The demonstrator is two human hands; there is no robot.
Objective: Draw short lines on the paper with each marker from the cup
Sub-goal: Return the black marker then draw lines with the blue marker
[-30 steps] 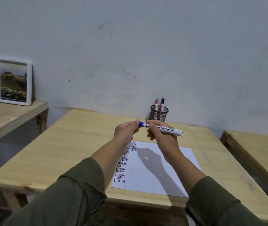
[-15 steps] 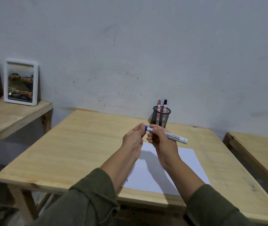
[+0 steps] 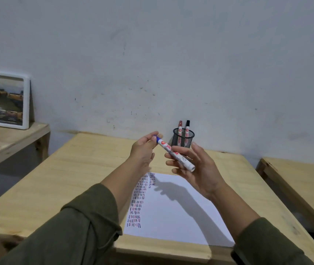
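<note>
A wooden table (image 3: 60, 180) stands against a grey wall. On it lies a sheet of paper (image 3: 179, 213) with rows of short lines down its left side. Above the paper, the left hand (image 3: 142, 150) pinches the blue cap end of a marker (image 3: 175, 155). The right hand (image 3: 196, 167), fingers spread, supports its barrel. A mesh cup (image 3: 183, 139) behind holds two markers.

Looks like a plain study or work room, maybe in a home. Bare grey wall (image 3: 171, 54) w/ small marks. Simple light wood table (image 3: 57, 184) & more wood tables at both sides. A white picture frame (image 3: 7, 99) leans on the wall at left. Mesh pen cup (image 3: 183, 138) on the table.
</note>
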